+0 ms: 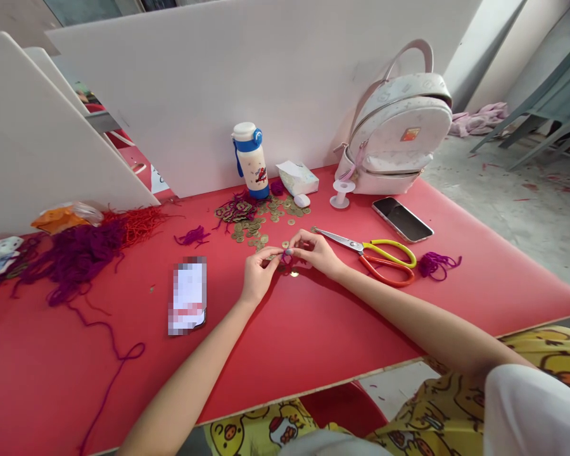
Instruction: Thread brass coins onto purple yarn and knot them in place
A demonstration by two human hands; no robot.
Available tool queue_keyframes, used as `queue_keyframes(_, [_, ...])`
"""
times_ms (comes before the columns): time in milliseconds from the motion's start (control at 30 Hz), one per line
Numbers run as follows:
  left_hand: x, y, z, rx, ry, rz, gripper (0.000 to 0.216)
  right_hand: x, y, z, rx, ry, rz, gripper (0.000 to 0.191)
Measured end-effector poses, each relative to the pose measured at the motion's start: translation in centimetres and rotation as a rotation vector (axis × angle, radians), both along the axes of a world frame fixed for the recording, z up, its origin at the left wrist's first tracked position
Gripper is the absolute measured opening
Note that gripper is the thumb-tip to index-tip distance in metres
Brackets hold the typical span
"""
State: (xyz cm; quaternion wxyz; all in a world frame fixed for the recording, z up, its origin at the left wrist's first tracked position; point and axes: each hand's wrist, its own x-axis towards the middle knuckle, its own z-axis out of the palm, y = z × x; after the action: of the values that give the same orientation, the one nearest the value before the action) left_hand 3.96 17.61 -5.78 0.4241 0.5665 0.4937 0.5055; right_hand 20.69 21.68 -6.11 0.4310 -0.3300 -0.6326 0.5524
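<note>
Both hands meet over the middle of the red table. My left hand (260,273) pinches a piece of purple yarn (287,258) between thumb and fingers. From the other side, my right hand (316,253) pinches the same yarn, which forms a small loop between the fingertips. A brass-coloured coin (294,274) lies or hangs just under the fingers; I cannot tell which. Beyond the hands spreads a pile of holed brass-coloured coins (247,227), with some purple yarn over it. Scissors (361,247) with yellow and orange handles lie right of my right hand.
A phone with a lit screen (187,297) lies left, a dark phone (403,219) right. A bottle (251,161), tissue pack (298,178), white spool (342,194) and backpack (394,136) stand along the white panel (194,95). Purple yarn (83,253) heaps at the left, trailing a strand forward.
</note>
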Motion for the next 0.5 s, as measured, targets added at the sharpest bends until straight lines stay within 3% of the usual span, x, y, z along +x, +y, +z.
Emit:
queue_keyframes(167, [0.07, -0.06, -0.05, -0.011, 0.009, 0.013, 0.019, 0.44, -0.21, 0.48, -0.202, 0.037, 0.285, 0.030])
queue_keyframes(233, [0.08, -0.05, -0.03, -0.003, 0.032, 0.031, 0.018, 0.70, -0.12, 0.59, -0.251, 0.057, 0.330, 0.031])
queue_keyframes(367, [0.14, -0.04, 0.06, 0.008, 0.049, 0.028, 0.015, 0.90, 0.36, 0.60, -0.338, 0.188, 0.257, 0.040])
queue_keyframes(500, [0.08, -0.02, -0.16, -0.035, 0.003, 0.034, 0.016, 0.67, 0.64, 0.56, -0.269, 0.258, 0.051, 0.032])
